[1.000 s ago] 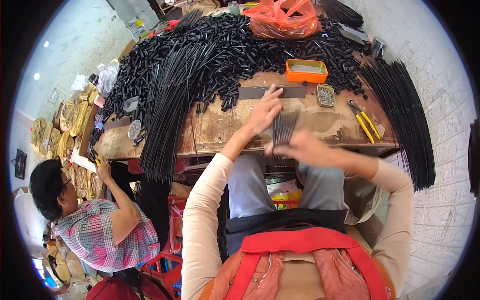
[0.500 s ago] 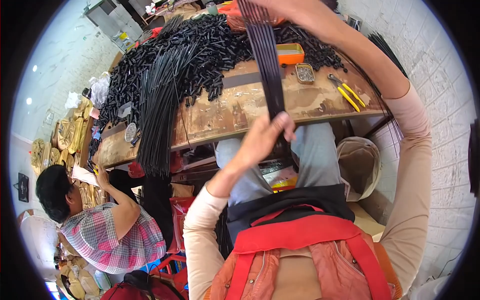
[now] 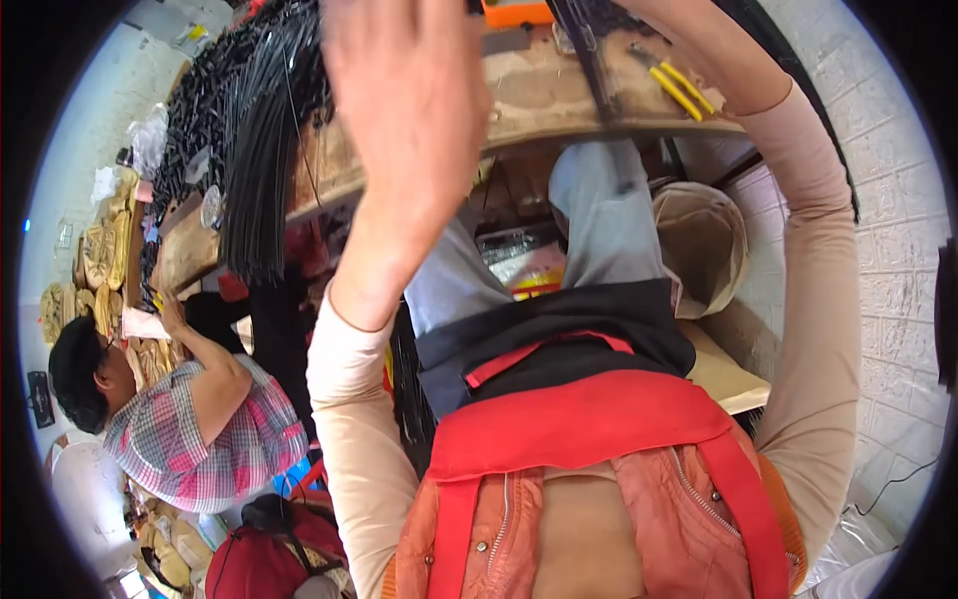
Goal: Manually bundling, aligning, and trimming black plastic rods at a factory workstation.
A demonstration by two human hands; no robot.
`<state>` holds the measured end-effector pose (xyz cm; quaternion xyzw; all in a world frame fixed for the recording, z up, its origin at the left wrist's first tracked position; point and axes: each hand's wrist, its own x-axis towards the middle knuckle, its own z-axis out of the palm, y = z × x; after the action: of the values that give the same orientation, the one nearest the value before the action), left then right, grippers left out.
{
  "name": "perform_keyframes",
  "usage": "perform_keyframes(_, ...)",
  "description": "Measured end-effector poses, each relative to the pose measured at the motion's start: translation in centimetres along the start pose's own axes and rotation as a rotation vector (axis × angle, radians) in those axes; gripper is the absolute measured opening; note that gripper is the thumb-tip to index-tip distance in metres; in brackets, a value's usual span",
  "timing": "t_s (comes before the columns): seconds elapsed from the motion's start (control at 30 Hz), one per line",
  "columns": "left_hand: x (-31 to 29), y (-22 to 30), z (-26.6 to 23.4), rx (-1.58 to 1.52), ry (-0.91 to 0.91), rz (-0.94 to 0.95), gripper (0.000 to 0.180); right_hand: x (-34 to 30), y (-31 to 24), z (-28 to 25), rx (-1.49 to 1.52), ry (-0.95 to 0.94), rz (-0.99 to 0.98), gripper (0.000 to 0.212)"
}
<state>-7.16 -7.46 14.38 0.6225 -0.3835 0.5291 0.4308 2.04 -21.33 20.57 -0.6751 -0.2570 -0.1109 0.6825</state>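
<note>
My left hand (image 3: 407, 95) is raised over the left half of the bench, its blurred fingers stretched out and nothing seen in them. Its fingertips run past the top edge. My right forearm (image 3: 733, 60) reaches up to the top edge, where the hand itself is out of view. A thin bundle of black rods (image 3: 591, 65) hangs down over the bench's front part, blurred; what holds its upper end is hidden. A thick sheaf of long black rods (image 3: 257, 165) droops over the bench edge to the left of my left hand.
Yellow-handled pliers (image 3: 682, 92) lie on the wooden bench (image 3: 544, 90), near an orange tray (image 3: 517, 14). Short black parts (image 3: 195, 125) are heaped at left. A co-worker in a checked shirt (image 3: 205, 439) sits at left. A cloth-lined bin (image 3: 704, 240) stands beside my knee.
My left hand has left the lower end of the rod bundle and moved up and left. My right hand has gone out past the top edge. The view has shifted, showing less of the bench.
</note>
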Motion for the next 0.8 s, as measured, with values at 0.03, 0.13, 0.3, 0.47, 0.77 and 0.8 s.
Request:
perform_keyframes(0.03, -2.7, -0.6, -0.1, 0.143, -0.275, -0.117, 0.037, -1.0, 0.9, 0.4, 0.149, 0.060, 0.008, 0.032)
perform_keyframes(0.13, -8.5, -2.1, 0.4, -0.496, -0.644, -0.944, 0.032, -5.7, 3.3, 3.3, 0.366, 0.209, 0.040, 0.029)
perform_keyframes(0.3, -19.0, -3.4, -1.9, -0.688, -0.879, -1.226, 0.028, -14.1, 12.3, 7.2, 0.128, 0.292, 0.156, 0.032)
perform_keyframes(0.47, -27.4, 0.6, -3.3, -0.847, -0.784, -1.373, 0.031, -21.8, 17.5, 8.8, 0.260, 0.265, 0.394, 0.027)
perform_keyframes(0.77, -27.4, 1.4, -6.7, -0.318, -1.223, -1.315, 0.034, -24.3, 18.0, 7.3, 0.512, 0.022, 0.544, 0.023)
perform_keyframes(0.8, -25.9, 0.8, -7.4, -0.135, -1.338, -1.144, 0.037, -24.1, 18.5, 6.7, 0.576, -0.002, 0.566, 0.025)
